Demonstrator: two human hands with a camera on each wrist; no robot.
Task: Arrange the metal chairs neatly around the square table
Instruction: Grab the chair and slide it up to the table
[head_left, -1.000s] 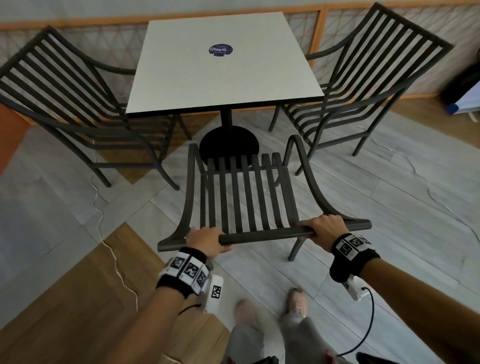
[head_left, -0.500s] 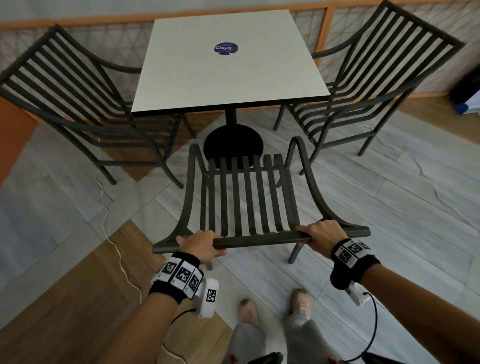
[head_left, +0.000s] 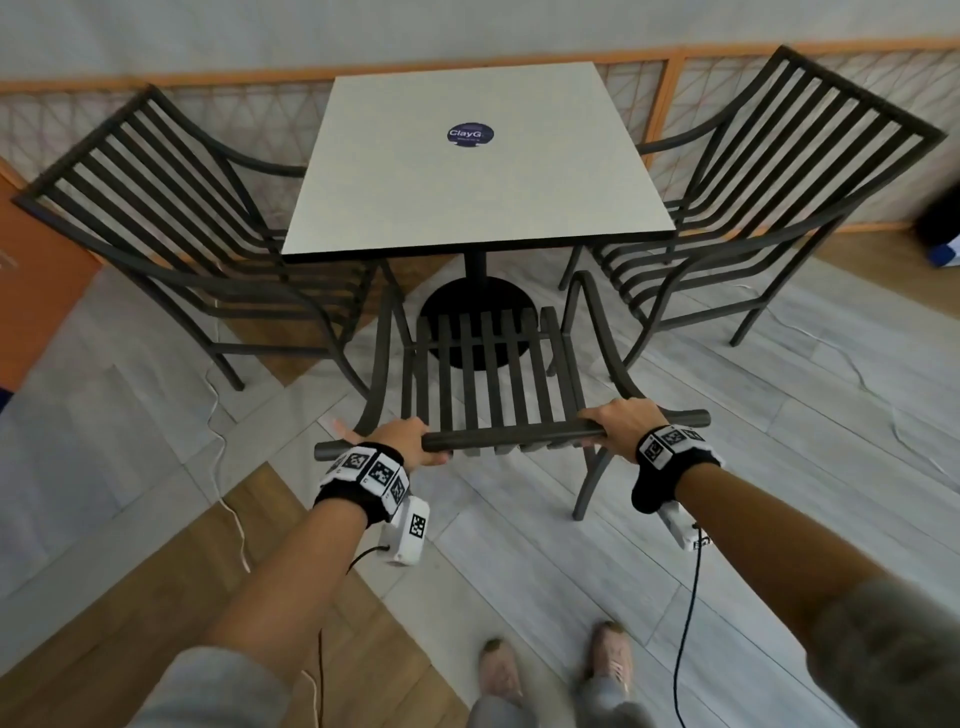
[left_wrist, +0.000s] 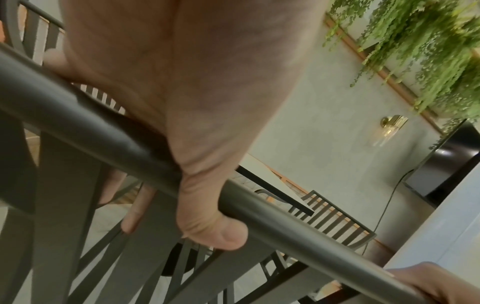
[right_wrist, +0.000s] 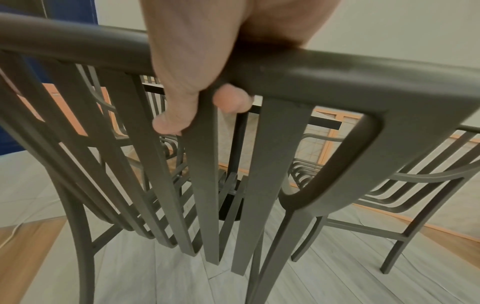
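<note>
A dark metal slatted chair (head_left: 488, 374) stands in front of me, its seat facing the square white table (head_left: 478, 171). My left hand (head_left: 402, 439) grips the left part of its top rail (head_left: 511, 436), thumb under the bar (left_wrist: 228, 236). My right hand (head_left: 621, 421) grips the right part of the same rail (right_wrist: 311, 67), fingers curled over it. The chair's front edge lies just short of the table's black round base (head_left: 472, 306). Two more metal chairs flank the table, the left chair (head_left: 171, 244) and the right chair (head_left: 753, 202).
A low wooden-framed lattice fence (head_left: 670, 93) runs behind the table along the wall. A thin white cable (head_left: 228, 499) trails over the floor at the left. My feet (head_left: 550, 665) stand behind the held chair. An orange panel (head_left: 36, 291) sits at the far left.
The held chair has slid forward toward the table, both hands still gripping its top rail. I have stepped closer, so the table looks nearer.
</note>
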